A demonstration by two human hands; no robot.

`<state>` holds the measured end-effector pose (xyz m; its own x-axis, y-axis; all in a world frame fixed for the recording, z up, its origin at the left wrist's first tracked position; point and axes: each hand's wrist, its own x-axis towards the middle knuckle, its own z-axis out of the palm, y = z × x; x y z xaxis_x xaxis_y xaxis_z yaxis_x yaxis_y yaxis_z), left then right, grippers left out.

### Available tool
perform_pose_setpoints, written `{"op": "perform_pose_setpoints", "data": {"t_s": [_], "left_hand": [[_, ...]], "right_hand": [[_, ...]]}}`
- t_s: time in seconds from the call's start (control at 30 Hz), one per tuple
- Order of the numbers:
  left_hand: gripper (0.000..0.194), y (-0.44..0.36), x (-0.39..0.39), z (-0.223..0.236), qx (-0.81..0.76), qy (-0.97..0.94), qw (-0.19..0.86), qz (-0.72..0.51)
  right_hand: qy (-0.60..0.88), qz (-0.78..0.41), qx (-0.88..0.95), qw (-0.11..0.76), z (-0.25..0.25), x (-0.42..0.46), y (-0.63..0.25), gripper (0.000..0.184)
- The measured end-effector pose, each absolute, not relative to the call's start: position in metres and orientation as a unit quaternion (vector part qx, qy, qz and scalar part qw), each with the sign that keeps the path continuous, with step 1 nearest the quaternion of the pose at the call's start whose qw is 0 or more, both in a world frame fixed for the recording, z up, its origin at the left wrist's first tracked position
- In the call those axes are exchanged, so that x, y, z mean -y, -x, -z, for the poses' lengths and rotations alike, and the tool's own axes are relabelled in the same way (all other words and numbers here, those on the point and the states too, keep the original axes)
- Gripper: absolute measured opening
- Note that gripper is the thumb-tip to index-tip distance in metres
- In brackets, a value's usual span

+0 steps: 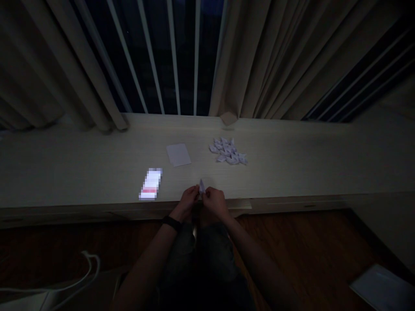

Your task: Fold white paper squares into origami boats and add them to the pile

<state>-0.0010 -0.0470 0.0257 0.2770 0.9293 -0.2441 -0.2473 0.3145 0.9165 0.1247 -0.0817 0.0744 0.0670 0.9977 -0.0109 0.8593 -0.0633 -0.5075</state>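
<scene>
Between my two hands, at the front edge of the pale ledge, is a small piece of folded paper with its pointed tip up. My left hand, with a dark band on its wrist, pinches the paper's left side. The fingers of my right hand are closed on its right side. Beyond them lies a cluster of small folded paper boats. Left of that cluster rests a stack of square paper sheets.
A lit phone, its screen blurred, lies on the ledge to the left. Curtains and a barred window stand behind. A white cable hangs at lower left; a pale flat object is at lower right.
</scene>
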Motion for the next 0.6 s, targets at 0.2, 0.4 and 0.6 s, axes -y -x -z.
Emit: {"op": "perform_pose_setpoints", "data": {"t_s": [0.2,0.4,0.6], "left_hand": [[0.045,0.001,0.048,-0.021,-0.402,-0.394,0.718,-0.409],[0.046,0.003,0.052,-0.025,-0.404,-0.362,0.741,-0.395],[0.046,0.007,0.054,-0.030,-0.404,-0.363,0.753,-0.371]], "right_hand": [[0.722,-0.153,0.656,0.156,-0.076,0.082,-0.122,0.025],[0.741,-0.116,0.652,0.112,-0.081,0.086,-0.122,0.030],[0.748,-0.099,0.653,0.065,-0.086,0.087,-0.120,0.034]]}}
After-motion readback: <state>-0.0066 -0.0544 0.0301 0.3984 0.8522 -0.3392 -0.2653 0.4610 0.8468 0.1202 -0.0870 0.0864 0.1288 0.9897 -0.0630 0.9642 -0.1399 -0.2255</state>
